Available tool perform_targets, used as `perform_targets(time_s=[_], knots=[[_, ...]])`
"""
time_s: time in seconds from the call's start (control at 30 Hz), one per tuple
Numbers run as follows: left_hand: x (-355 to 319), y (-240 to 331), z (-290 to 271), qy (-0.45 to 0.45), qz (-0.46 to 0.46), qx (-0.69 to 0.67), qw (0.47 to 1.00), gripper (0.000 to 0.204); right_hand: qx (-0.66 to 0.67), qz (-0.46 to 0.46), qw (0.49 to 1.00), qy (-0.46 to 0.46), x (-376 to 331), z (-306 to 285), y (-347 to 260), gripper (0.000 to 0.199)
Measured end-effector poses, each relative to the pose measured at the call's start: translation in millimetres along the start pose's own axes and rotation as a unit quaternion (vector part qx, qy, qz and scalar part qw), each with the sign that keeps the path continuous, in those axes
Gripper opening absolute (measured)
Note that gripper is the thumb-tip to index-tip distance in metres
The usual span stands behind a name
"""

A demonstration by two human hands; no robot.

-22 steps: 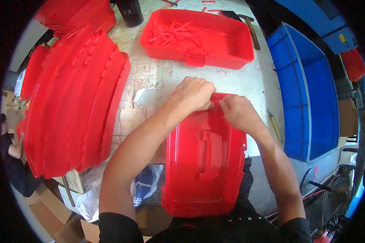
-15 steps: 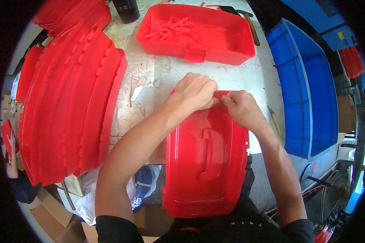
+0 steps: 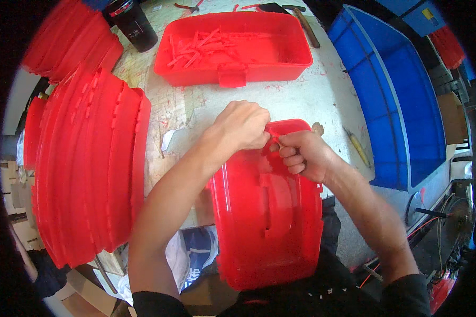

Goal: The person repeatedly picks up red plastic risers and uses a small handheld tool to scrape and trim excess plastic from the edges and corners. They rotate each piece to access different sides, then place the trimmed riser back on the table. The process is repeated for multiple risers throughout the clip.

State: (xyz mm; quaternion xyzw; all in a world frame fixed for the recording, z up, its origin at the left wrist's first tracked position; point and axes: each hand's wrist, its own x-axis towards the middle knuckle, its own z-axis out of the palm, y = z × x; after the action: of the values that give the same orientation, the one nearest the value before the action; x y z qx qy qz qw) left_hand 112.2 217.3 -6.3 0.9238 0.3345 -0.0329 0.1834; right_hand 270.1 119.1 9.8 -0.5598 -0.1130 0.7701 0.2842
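Note:
A glossy red plastic lid [image 3: 248, 253] with a raised handle shape in its middle leans toward me at the near edge of the table. My left hand [image 3: 243, 125] is closed over the far rim of the lid, its fingertips turned down and partly hidden. Beside it, my right hand [image 3: 305, 154] is closed in a pinch at the same rim, thumb against curled fingers. A bit of red shows at its fingertips, too small to tell whether it is a loose piece or the lid's own edge.
Beyond the lid, a red tray [image 3: 280, 73] holds thin red strips [image 3: 198, 47]. Stacked red shells [image 3: 90, 174] stand left, a dark cup [image 3: 135, 29] behind them. A blue crate [image 3: 402, 121] is at right, near a yellow-handled tool [image 3: 358, 147]. Another person's sleeve [image 3: 48, 272] shows lower left.
My right hand has turned, its curled fingers now facing the camera, and pulled slightly nearer me. My left hand stays on the rim. The whole view has shifted.

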Motion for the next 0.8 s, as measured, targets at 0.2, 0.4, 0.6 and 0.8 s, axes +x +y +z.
perform_targets(time_s=[0.2, 0.4, 0.6, 0.8], knots=[[6, 2, -1, -0.034, 0.001, 0.001, 0.999, 0.023, 0.002, -0.039, 0.999, 0.026, 1, -2, -3, 0.019], [0, 8, 1, -0.015, -0.008, 0.033, 0.999, 0.022, -0.039, 0.012, 0.999, 0.006, 6, -6, -20, 0.016], [4, 8, 1, -0.036, -0.001, 0.055, 0.998, 0.022, 0.061, -0.004, 0.997, -0.042, 15, -16, -16, 0.014], [4, 8, 5, 0.009, 0.008, 0.04, 0.999, 0.02, 0.004, -0.027, 1.0, 0.008, 16, -8, -23, 0.012]])
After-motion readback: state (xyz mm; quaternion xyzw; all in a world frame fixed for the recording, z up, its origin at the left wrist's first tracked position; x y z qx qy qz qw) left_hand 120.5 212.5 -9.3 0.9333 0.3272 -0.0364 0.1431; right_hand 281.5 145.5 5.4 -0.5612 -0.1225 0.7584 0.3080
